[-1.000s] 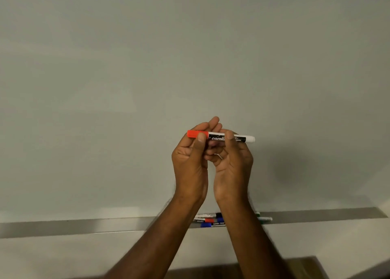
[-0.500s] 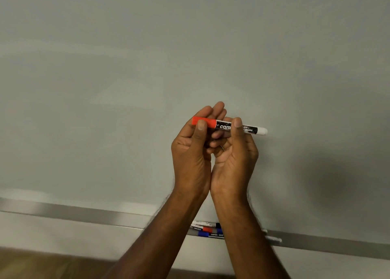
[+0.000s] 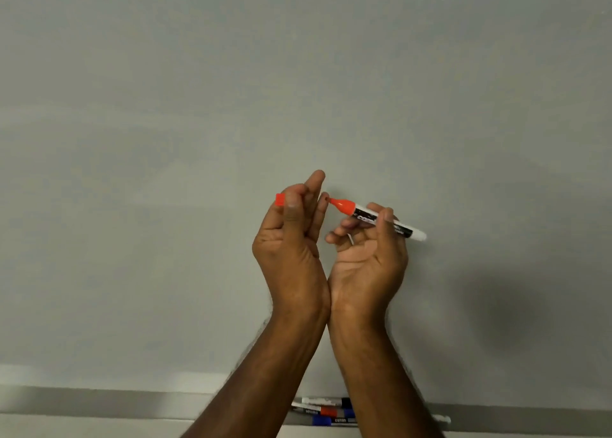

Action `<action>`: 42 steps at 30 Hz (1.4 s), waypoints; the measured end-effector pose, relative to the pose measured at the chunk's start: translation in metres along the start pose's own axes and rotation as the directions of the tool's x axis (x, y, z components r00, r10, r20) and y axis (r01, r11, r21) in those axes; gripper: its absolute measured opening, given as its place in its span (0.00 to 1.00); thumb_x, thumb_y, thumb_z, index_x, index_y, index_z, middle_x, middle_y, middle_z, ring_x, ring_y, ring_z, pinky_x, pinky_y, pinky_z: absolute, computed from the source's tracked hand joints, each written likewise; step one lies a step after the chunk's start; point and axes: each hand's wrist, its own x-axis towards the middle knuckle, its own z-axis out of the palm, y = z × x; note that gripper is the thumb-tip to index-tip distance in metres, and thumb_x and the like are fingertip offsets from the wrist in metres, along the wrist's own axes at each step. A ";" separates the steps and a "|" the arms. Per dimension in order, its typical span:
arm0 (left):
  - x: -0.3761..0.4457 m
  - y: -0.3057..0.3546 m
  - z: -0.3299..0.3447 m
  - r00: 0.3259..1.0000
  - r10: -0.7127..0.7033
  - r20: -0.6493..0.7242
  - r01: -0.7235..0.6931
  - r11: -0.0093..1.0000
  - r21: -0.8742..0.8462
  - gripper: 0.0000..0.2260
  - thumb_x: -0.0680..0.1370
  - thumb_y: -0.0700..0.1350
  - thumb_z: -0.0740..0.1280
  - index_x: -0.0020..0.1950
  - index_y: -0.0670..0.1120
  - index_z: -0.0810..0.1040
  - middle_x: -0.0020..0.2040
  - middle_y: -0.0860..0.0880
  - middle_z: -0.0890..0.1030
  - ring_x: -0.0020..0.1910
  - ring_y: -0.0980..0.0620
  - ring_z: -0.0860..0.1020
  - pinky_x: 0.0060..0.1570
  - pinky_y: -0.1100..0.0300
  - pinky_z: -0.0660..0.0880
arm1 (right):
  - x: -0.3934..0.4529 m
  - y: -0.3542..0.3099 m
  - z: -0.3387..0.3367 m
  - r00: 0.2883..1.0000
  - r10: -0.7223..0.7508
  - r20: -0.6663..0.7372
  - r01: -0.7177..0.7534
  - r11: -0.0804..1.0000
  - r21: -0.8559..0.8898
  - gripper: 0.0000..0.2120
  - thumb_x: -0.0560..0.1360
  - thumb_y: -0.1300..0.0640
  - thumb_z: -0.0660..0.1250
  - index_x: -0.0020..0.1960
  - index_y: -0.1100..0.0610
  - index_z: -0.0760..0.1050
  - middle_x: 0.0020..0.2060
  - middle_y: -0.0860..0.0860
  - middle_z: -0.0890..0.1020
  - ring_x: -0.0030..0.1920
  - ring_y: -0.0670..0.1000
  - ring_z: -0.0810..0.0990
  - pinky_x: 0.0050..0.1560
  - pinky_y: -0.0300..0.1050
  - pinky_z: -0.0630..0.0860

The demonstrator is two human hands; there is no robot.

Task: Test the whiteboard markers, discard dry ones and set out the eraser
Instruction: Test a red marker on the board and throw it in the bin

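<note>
Both hands are raised in front of the whiteboard [image 3: 231, 89], wrists touching, fingers a little apart at the top. By the left hand [image 3: 291, 238] the orange cap [image 3: 280, 200] is pinched between thumb and curled fingers, only its end showing at the left of the fist. By the right hand [image 3: 371, 255] the uncapped orange marker [image 3: 374, 217] is gripped around its black-labelled barrel, thumb laid over it.

The marker's long axis is seen to run from upper left to lower right: the orange nib end [image 3: 331, 201] points toward the left hand's fingers and lies just beside them, while the white tail end [image 3: 419, 236] juts out past the right hand. The nib is thus aimed sideways, along the board and not at it. For a test stroke, it is judged that the barrel must be swung so the nib faces the board surface, which lies directly behind the hands; the right hand alone is placed to do this.

Along the metal tray [image 3: 99, 401] below, several other markers [image 3: 326, 411] are seen lying lengthwise, partly hidden by the forearms. No eraser is seen.
</note>
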 end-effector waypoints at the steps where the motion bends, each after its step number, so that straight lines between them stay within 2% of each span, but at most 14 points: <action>1: 0.002 0.000 0.001 1.000 0.002 0.002 -0.002 1.000 -0.007 0.11 0.82 0.46 0.61 0.57 0.43 0.80 0.58 0.45 0.85 0.60 0.50 0.82 0.63 0.52 0.77 | 0.001 0.000 0.001 0.999 -0.035 -0.008 0.035 0.999 -0.002 0.12 0.83 0.56 0.57 0.50 0.61 0.76 0.31 0.54 0.80 0.32 0.49 0.80 0.32 0.43 0.77; 5: 0.010 0.005 0.004 0.998 0.015 0.057 -0.014 1.000 -0.006 0.12 0.82 0.47 0.59 0.60 0.43 0.78 0.60 0.47 0.84 0.61 0.49 0.82 0.63 0.49 0.78 | 0.004 -0.003 0.010 0.987 -0.161 -0.021 0.161 0.987 0.011 0.12 0.83 0.55 0.57 0.49 0.59 0.76 0.31 0.53 0.78 0.32 0.49 0.78 0.31 0.43 0.75; 8: 0.022 0.015 0.004 0.973 0.109 0.203 -0.127 0.989 0.079 0.12 0.85 0.46 0.55 0.58 0.41 0.75 0.61 0.45 0.83 0.60 0.46 0.82 0.59 0.48 0.80 | 0.008 -0.010 0.022 0.964 -0.265 0.009 0.265 0.964 -0.014 0.11 0.82 0.55 0.58 0.50 0.59 0.76 0.31 0.52 0.78 0.32 0.50 0.77 0.31 0.43 0.75; 12: 0.052 0.040 0.019 0.919 0.223 0.324 -0.263 0.961 0.085 0.11 0.84 0.45 0.51 0.51 0.43 0.71 0.56 0.40 0.84 0.57 0.41 0.83 0.56 0.45 0.81 | 0.018 -0.028 0.048 0.914 -0.400 0.067 0.401 0.916 -0.009 0.10 0.80 0.56 0.59 0.51 0.61 0.76 0.31 0.52 0.78 0.31 0.51 0.77 0.31 0.44 0.76; 18: 0.085 0.071 0.056 0.776 0.437 0.455 -0.550 0.822 0.149 0.09 0.84 0.42 0.58 0.49 0.39 0.73 0.43 0.40 0.82 0.49 0.44 0.85 0.52 0.42 0.82 | 0.041 -0.053 0.090 0.813 -0.558 0.164 0.562 0.827 0.029 0.09 0.81 0.58 0.61 0.52 0.60 0.78 0.33 0.54 0.79 0.33 0.53 0.77 0.34 0.46 0.76; 20: 0.097 0.083 0.069 0.711 0.505 0.489 -0.640 0.754 0.151 0.09 0.85 0.41 0.57 0.49 0.39 0.73 0.43 0.40 0.81 0.48 0.45 0.84 0.50 0.41 0.81 | 0.048 -0.062 0.107 0.776 -0.599 0.197 0.605 0.795 0.032 0.08 0.82 0.60 0.61 0.54 0.61 0.78 0.34 0.55 0.79 0.34 0.54 0.78 0.35 0.47 0.77; 22: 0.109 0.095 0.080 0.607 0.580 0.543 -0.758 0.628 0.177 0.10 0.85 0.40 0.56 0.51 0.39 0.76 0.47 0.42 0.82 0.51 0.46 0.82 0.51 0.42 0.79 | 0.056 -0.072 0.124 0.727 -0.650 0.220 0.665 0.747 0.010 0.08 0.82 0.62 0.61 0.55 0.64 0.77 0.35 0.56 0.80 0.34 0.54 0.79 0.34 0.48 0.77; 24: 0.126 0.106 0.091 0.466 0.628 0.623 -0.881 0.394 0.262 0.13 0.85 0.43 0.56 0.59 0.41 0.78 0.57 0.45 0.82 0.62 0.47 0.78 0.62 0.48 0.75 | 0.064 -0.084 0.143 0.654 -0.719 0.234 0.745 0.666 -0.036 0.08 0.82 0.63 0.63 0.56 0.66 0.77 0.38 0.58 0.82 0.36 0.56 0.81 0.33 0.48 0.78; 26: 0.146 0.120 0.104 0.346 0.617 0.707 -0.934 0.158 0.320 0.17 0.85 0.47 0.55 0.70 0.43 0.74 0.70 0.45 0.76 0.75 0.47 0.67 0.74 0.54 0.65 | 0.074 -0.098 0.162 0.562 -0.782 0.271 0.822 0.566 -0.073 0.07 0.81 0.62 0.65 0.56 0.65 0.78 0.43 0.61 0.83 0.40 0.57 0.83 0.33 0.49 0.80; 28: 0.165 0.136 0.118 0.263 0.588 0.765 -0.944 -0.007 0.329 0.21 0.85 0.49 0.54 0.77 0.43 0.67 0.78 0.45 0.66 0.80 0.46 0.58 0.78 0.48 0.57 | 0.085 -0.112 0.181 0.488 -0.813 0.318 0.869 0.487 -0.088 0.07 0.80 0.62 0.66 0.56 0.63 0.78 0.45 0.61 0.84 0.42 0.56 0.84 0.33 0.49 0.82; 31: 0.193 0.163 0.142 0.167 0.542 0.824 -0.922 -0.209 0.325 0.23 0.86 0.49 0.53 0.80 0.41 0.60 0.81 0.42 0.57 0.81 0.43 0.52 0.79 0.44 0.50 | 0.099 -0.131 0.207 0.422 -0.824 0.377 0.902 0.423 -0.085 0.09 0.79 0.61 0.67 0.56 0.65 0.79 0.46 0.60 0.84 0.42 0.55 0.84 0.34 0.51 0.83; 33: 0.208 0.182 0.159 0.127 0.516 0.847 -0.890 -0.317 0.327 0.25 0.86 0.51 0.52 0.81 0.41 0.56 0.82 0.41 0.55 0.81 0.42 0.50 0.79 0.43 0.49 | 0.107 -0.141 0.224 0.394 -0.824 0.407 0.915 0.396 -0.082 0.10 0.79 0.59 0.67 0.56 0.65 0.79 0.45 0.60 0.84 0.41 0.56 0.84 0.34 0.52 0.83; 36: 0.227 0.208 0.183 0.103 0.484 0.869 -0.838 -0.428 0.338 0.26 0.86 0.52 0.49 0.81 0.40 0.54 0.82 0.40 0.52 0.81 0.41 0.49 0.79 0.43 0.49 | 0.117 -0.158 0.251 0.367 -0.822 0.436 0.923 0.379 -0.062 0.09 0.79 0.58 0.66 0.53 0.64 0.80 0.43 0.60 0.84 0.41 0.57 0.85 0.34 0.52 0.83; 42: 0.256 0.249 0.221 0.098 0.467 0.879 -0.775 -0.518 0.362 0.24 0.86 0.49 0.51 0.80 0.39 0.58 0.81 0.39 0.54 0.81 0.40 0.50 0.79 0.41 0.49 | 0.135 -0.198 0.305 0.247 -0.826 0.507 0.964 0.263 -0.042 0.06 0.77 0.59 0.68 0.51 0.61 0.76 0.42 0.59 0.84 0.40 0.53 0.86 0.33 0.50 0.83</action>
